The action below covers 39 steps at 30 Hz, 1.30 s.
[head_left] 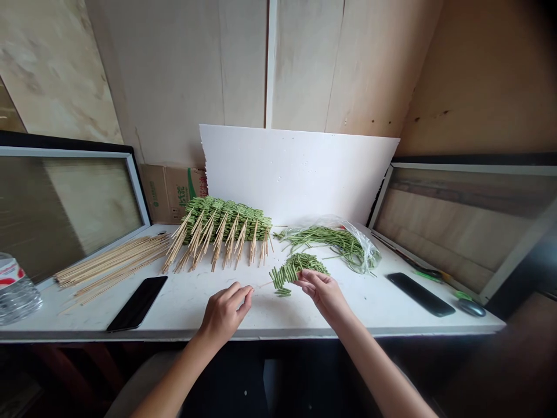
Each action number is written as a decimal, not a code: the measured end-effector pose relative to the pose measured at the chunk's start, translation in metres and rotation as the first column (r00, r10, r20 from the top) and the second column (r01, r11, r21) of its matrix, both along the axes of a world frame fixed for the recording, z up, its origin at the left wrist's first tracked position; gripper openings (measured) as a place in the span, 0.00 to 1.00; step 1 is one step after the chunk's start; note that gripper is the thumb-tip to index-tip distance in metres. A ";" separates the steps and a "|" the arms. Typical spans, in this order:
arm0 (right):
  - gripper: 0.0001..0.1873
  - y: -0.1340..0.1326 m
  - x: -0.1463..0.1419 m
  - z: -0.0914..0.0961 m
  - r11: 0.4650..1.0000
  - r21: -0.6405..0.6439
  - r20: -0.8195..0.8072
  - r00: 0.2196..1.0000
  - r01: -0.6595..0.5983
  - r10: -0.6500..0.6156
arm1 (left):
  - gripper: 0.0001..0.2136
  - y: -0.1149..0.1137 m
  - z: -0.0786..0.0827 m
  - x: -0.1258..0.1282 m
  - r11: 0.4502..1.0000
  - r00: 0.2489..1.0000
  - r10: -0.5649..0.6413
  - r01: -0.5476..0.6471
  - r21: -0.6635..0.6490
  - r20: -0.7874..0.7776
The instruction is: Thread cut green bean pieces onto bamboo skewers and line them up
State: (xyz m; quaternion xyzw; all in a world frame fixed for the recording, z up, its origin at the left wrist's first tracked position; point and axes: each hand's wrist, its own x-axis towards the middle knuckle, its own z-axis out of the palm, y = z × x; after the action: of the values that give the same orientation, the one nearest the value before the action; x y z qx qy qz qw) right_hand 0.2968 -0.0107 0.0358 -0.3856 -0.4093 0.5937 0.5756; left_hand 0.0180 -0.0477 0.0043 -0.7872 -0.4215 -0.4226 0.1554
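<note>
My left hand (227, 309) is closed in a pinch at the bare end of a thin bamboo skewer (263, 284). Short cut green bean pieces (282, 277) are threaded side by side along that skewer. At its other end, my right hand (319, 292) has thumb and fingers pinched on the bean pieces; the skewer's tip is hidden there. Just behind my right hand lies a loose pile of cut green beans (308, 261) on the white table (183, 310). A few pieces hang or lie just below the threaded row; which, I cannot tell.
Finished bean skewers (226, 217) are stacked at the back left, sticks facing me. Loose bamboo skewers (117, 258), a phone (137, 303) and a water bottle (17, 290) lie left. Whole beans in a plastic bag (335, 241), a dark phone (420, 294) and a mouse (471, 307) lie right.
</note>
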 end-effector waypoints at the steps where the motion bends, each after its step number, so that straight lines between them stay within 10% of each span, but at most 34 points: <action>1: 0.17 0.000 0.001 0.000 1.000 -0.001 0.002 1.000 -0.003 0.003 | 0.13 0.000 0.000 0.000 1.000 1.000 0.001 -0.001 0.002 -0.008; 28: 0.20 -0.010 -0.019 -0.013 0.973 0.116 0.084 0.974 0.198 -0.209 | 0.12 -0.002 -0.005 0.004 1.000 0.999 -0.029 0.028 -0.013 -0.040; 39: 0.24 -0.011 -0.018 -0.005 0.986 0.163 0.248 0.966 0.035 -0.075 | 0.13 0.005 0.001 -0.007 0.974 0.993 -0.098 0.108 -0.198 0.058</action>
State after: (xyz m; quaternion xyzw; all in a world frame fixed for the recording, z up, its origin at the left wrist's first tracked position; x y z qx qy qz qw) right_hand 0.2786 -0.0217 0.0312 -0.4228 -0.5142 0.4893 0.5634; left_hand 0.0113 -0.0423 0.0057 -0.8093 -0.4242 -0.4041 0.0427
